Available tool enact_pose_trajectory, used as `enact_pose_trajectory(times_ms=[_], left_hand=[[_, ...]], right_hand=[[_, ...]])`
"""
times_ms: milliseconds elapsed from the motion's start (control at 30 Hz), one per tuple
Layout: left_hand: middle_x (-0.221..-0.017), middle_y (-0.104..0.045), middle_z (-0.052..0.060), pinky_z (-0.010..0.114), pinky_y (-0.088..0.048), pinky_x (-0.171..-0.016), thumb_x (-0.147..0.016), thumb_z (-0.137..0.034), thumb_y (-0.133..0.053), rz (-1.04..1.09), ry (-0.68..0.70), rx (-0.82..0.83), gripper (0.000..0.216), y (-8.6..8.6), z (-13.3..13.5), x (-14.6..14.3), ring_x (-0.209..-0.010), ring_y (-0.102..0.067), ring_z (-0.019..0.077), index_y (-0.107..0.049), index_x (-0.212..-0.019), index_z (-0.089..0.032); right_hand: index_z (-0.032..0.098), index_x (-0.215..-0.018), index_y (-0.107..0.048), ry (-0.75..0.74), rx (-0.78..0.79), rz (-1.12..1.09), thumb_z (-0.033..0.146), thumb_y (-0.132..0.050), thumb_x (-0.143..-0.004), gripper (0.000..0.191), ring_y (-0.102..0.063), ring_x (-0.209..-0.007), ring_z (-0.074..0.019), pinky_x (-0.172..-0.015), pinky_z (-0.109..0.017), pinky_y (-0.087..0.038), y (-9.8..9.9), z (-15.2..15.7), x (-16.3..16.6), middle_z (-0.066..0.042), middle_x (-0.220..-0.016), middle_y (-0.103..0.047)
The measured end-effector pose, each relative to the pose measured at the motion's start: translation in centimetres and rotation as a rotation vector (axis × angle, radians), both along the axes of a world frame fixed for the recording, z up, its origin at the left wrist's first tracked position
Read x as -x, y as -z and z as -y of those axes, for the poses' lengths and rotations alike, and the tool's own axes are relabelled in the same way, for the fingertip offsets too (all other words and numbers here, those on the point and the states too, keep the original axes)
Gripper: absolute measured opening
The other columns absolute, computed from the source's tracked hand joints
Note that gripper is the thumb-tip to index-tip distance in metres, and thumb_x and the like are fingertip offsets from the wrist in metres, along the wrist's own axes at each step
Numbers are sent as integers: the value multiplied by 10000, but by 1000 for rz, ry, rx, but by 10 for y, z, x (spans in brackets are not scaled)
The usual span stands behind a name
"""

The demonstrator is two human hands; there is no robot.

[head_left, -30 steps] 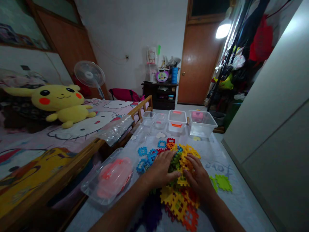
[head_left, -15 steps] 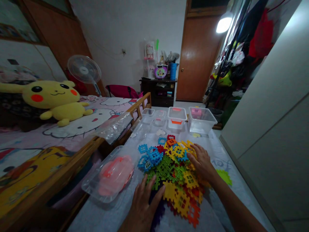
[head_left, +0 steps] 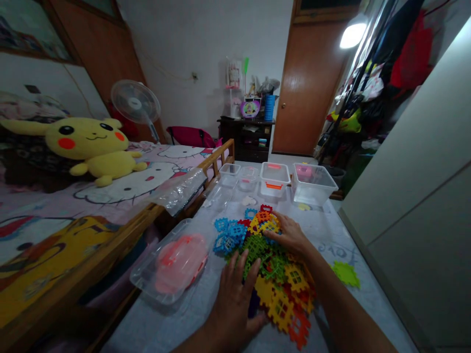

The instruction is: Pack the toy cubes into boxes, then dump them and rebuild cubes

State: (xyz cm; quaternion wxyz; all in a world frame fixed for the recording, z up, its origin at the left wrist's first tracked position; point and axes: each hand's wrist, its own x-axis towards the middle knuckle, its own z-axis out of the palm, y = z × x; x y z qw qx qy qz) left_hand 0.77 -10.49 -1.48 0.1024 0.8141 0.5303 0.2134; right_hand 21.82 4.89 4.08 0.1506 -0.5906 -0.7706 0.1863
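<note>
Beside left grip [head_left: 237, 291], green pieces [head_left: 263, 252] (heaped)

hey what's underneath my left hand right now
Just beyond your left hand, green pieces show; something dark purple shows between its thumb and forefinger. What lies beneath the palm is covered.

The left hand [head_left: 235, 290] and right hand [head_left: 291, 233] lie over a heap of colourful toothed pieces [head_left: 276, 265].

Left hand [head_left: 235, 293] and right hand [head_left: 290, 232] both bare — fingers [head_left: 240, 267] slim, tapering; forearms [head_left: 340, 296] bare too, up to frame edge, narrowing at wrists [head_left: 304, 246] — finer detail too dim to make out.
</note>
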Motion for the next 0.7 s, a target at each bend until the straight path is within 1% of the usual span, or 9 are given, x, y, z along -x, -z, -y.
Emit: enact_pose_trajectory(times_ms=[67, 167, 267, 367, 500, 633, 700], left_hand=[[-1659, -59, 93, 664, -252, -1146, -649, -300, -799, 20, 7, 18, 1144, -2, -6, -5, -1496, -90, 429, -104, -1557, -356], [-1658, -24, 93, 651, -260, -1153, -620, -240, -773, 39, 26, 62, 1151, -8, -14, -9, -1498, -85, 422, -108, -1554, -353], [-1651, -77, 95, 619, -275, -1162, -621, -209, -733, 42, 90, 78, 1117, -14, -22, -12, -1490, -156, 396, -129, -1549, -350], [-1637, -155, 91, 571, -284, -1177, -637, -206, -715, 35, 158, 63, 1062, -21, -29, -16, -1466, -242, 366, -175, -1542, -337], [-1620, -203, 117, 557, -303, -1170, -646, -232, -743, 21, 169, 28, 1011, -31, -40, -23, -1443, -279, 371, -250, -1527, -294], [-1574, -299, 133, 556, -353, -1139, -625, -305, -802, 26, 148, 4, 923, -38, -48, -25, -1400, -329, 385, -400, -1454, -253], [-1551, -336, 130, 552, -370, -1130, -636, -344, -811, 40, 131, -19, 874, -39, -51, -23, -1384, -350, 378, -442, -1422, -247]], right_hand=[[215, -1491, -393, 19, 3, 2, 632, -577, -825, 807, -499, -1305, -343, -1067, -485, -362, 2, 2, 1, -150, -1446, -528], [200, -1480, -412, 108, 1, 63, 633, -553, -840, 786, -462, -1335, -375, -1074, -532, -337, 10, 4, 1, -169, -1473, -492], [175, -1462, -438, 175, -28, 88, 628, -520, -860, 757, -477, -1318, -390, -1065, -548, -340, 17, 5, -1, -187, -1460, -496], [165, -1424, -481, 139, -69, 48, 575, -523, -872, 690, -513, -1278, -374, -1052, -522, -370, 17, 6, -4, -186, -1397, -552], [137, -1366, -525, 47, -94, -97, 469, -575, -839, 625, -574, -1187, -327, -1016, -456, -433, 10, 6, -8, -188, -1289, -610], [148, -1292, -576, 2, -54, -281, 422, -618, -788, 575, -616, -1100, -290, -957, -422, -486, 9, 4, -10, -154, -1207, -620], [175, -1275, -584, -12, -8, -406, 406, -641, -769, 559, -631, -1060, -268, -921, -415, -509, 9, 4, -10, -130, -1197, -626]])
